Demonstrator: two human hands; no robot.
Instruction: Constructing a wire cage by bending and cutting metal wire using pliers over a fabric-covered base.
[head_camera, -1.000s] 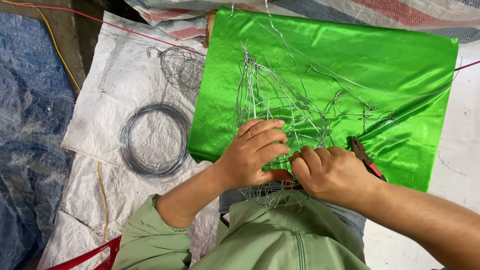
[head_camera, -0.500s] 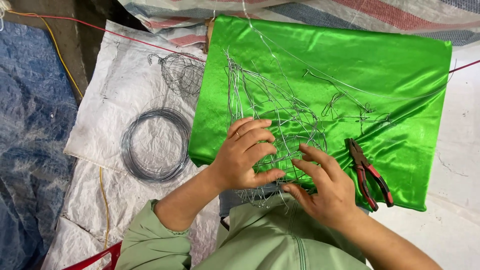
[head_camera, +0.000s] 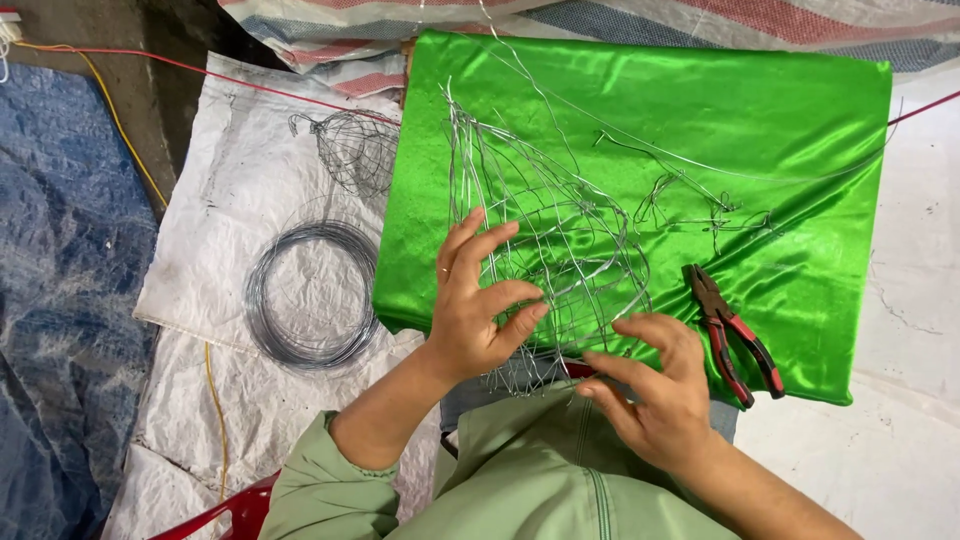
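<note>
**Wire frame under hand on green cloth; pliers set down**

Your left hand (head_camera: 478, 310) rests on the near left part of the wire frame (head_camera: 545, 235), fingers spread and half curled, thumb and forefinger apart, pressing on the strands rather than closing round them. Your right hand (head_camera: 655, 390) is at the near right edge of the same frame, fingers loosely open, fingertips touching the lowest wires; I cannot tell whether any strand is pinched between them. The frame is a cone-like cage of thin grey wire, its narrow end pointing far, its wide end toward you and overhanging your lap.

In my judgement the step in hand is shaping or checking the wide end by finger. A further move on these wires calls for a light, steady touch, since the strands are thin and would bend easily.

The red-handled pliers (head_camera: 735, 335) lie just right of your right hand, untouched. Loose wire offcuts (head_camera: 700, 205) lie far right on the green cloth (head_camera: 640, 95).

The cloth covers a raised tabletop. To the left, on a white woven sack (head_camera: 225, 230), lie a wire coil (head_camera: 312, 290) and a small wire cage (head_camera: 350, 150). A blue tarp (head_camera: 60, 270) covers the floor at far left.
</note>
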